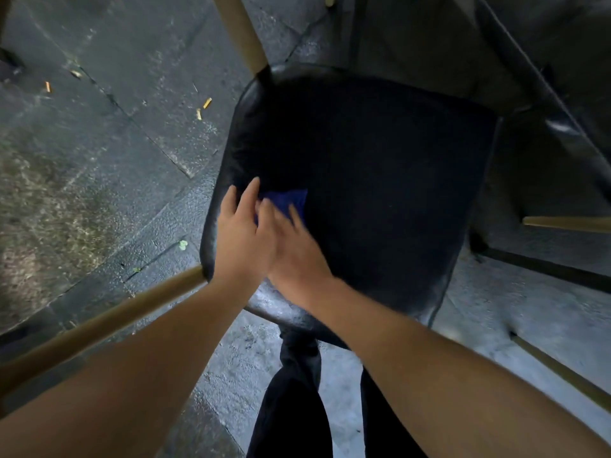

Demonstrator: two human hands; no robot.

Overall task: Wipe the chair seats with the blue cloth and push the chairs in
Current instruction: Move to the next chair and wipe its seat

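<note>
Wet paving (pixel 99 133) — scattered cigarette butts (pixel 207 103)

Both forearms are bare to the frame edge, no sleeves, watch or rings showing on the hands; dark, loosely creased trousers (pixel 294 391) cover both legs below

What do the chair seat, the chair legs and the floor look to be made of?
Chair seat: black leather or vinyl, by its smooth sheen and highlights at the rim; which one is not clear.
Chair legs: round tan rods, wood or painted metal; the blur leaves it open.
Floor: grey stone or concrete slabs with visible joints, glossy as if wet.
</note>
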